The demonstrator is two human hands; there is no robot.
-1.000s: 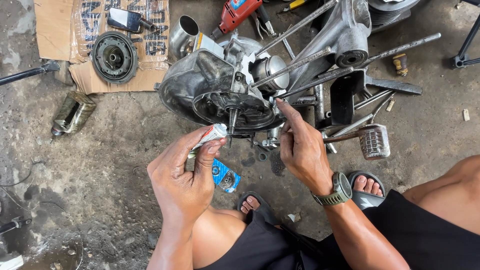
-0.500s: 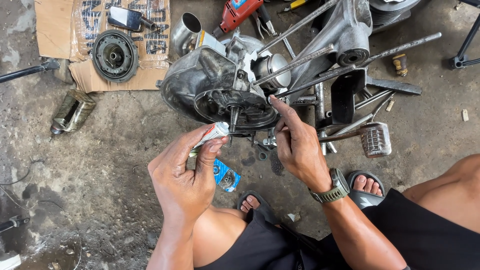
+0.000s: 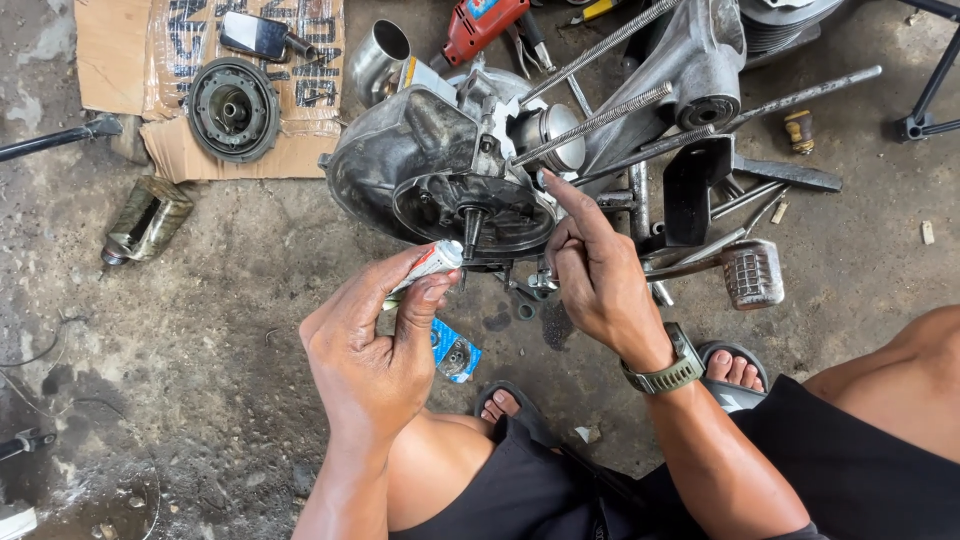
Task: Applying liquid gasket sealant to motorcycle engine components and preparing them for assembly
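Here, left hand (image 3: 375, 345) pinches a tube (image 3: 428, 267) (fingers curled); right forefinger (image 3: 562, 200) extended.

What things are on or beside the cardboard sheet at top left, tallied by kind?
Round black clutch-like metal disc: 1
Dark rectangular mirror with stem: 1
Shiny chrome metal pipe section: 1
Dirty greenish cylindrical metal part: 1
Total: 4
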